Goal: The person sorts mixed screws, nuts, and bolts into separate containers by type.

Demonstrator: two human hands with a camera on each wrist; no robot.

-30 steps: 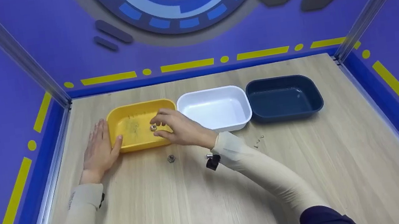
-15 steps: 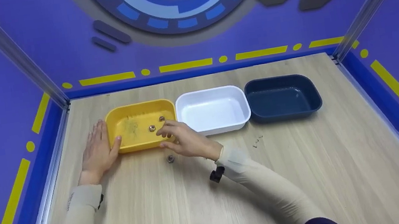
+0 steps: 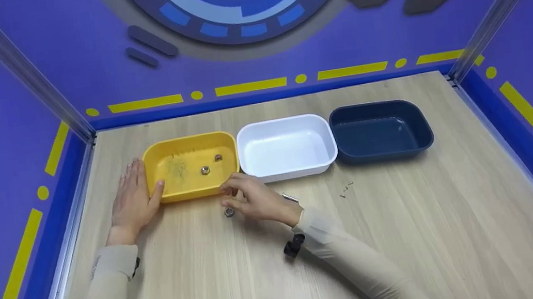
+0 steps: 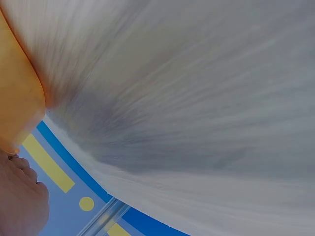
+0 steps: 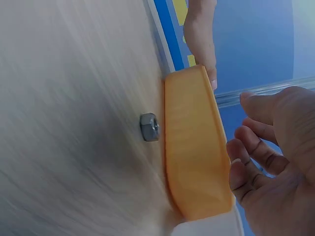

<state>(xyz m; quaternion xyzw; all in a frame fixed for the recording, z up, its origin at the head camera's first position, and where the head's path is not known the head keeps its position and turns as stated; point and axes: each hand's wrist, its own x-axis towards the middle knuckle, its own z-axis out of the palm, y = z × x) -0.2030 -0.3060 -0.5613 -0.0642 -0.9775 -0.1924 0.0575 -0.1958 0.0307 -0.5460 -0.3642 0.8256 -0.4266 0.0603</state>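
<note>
Two nuts point(image 3: 205, 170) are lying in the yellow tray point(image 3: 192, 195), my straight-fingered left hand point(image 3: 133, 203) touching it; I'm hovering my empty, loosely curled right hand point(image 3: 256, 199) near the outside nut point(image 3: 229, 212), seemingly for a pickup needing a pinch.

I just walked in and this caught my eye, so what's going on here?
A person is working at a table with bare hands. Their left hand rests against the end of the yellow tray, where two nuts lie. Their right hand, seemingly holding nothing, hovers by that tray's near edge, close to a third nut on the table. The white tray and dark tray stand alongside, with some tiny metal pieces lying in front of them.
</note>
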